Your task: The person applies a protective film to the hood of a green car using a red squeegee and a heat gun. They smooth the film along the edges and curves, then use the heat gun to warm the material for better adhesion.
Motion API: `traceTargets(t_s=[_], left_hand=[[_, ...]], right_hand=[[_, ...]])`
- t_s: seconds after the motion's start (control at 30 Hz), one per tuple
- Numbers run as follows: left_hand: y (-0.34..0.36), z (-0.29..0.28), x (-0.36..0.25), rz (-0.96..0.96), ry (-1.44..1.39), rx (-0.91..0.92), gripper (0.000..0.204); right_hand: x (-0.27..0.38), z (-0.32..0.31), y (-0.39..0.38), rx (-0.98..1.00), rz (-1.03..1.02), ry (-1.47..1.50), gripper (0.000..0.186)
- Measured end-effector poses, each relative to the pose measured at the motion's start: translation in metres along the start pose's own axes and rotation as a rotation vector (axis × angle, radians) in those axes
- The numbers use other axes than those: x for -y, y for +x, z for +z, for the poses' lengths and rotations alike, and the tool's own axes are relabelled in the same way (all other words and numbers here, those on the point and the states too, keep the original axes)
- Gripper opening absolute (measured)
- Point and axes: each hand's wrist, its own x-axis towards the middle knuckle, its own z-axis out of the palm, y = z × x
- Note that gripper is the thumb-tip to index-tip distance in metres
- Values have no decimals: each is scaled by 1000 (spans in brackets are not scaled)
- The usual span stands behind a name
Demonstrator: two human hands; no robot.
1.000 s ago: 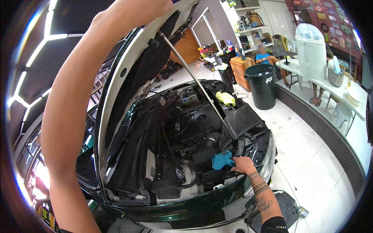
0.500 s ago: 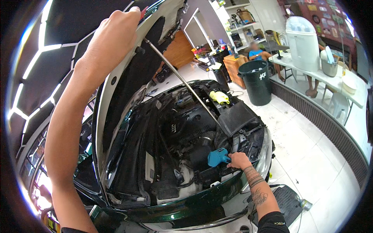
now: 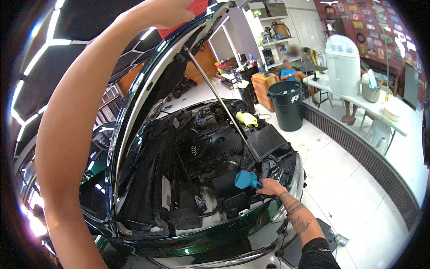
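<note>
L. hand reaches across the top of the raised car hood, at a red cloth that shows more than a sec. ago; fingers partly cropped, so can't tell if spread or pinching. R. hand stays wrapped around the handle of a blue tool over the front of the engine bay; work seems split betw. hood & bay.

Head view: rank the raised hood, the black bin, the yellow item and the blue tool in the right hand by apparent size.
Largest to smallest:
1. raised hood
2. black bin
3. blue tool and yellow item, unranked: they look close in size, and the blue one is nearer.
</note>
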Motion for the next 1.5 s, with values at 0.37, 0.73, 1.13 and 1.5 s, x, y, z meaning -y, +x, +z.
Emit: traceTargets(t_s=[0.37,0.73,1.13,1.5], left_hand=[[-111,68,32,-46,-472,-136,32],[-139,132,37,37,-478,-549,45],[-140,128,35,10,-520,-556,47],[-145,119,31,-34,-533,-467,51]], right_hand=[[75,-125,-115,-124,-428,1571,52],[203,-226,-151,-135,-1257,1948,69],[241,-246,-163,-333,-1260,1771,69],[226,-266,-166,-268,-1231,1732,71]])
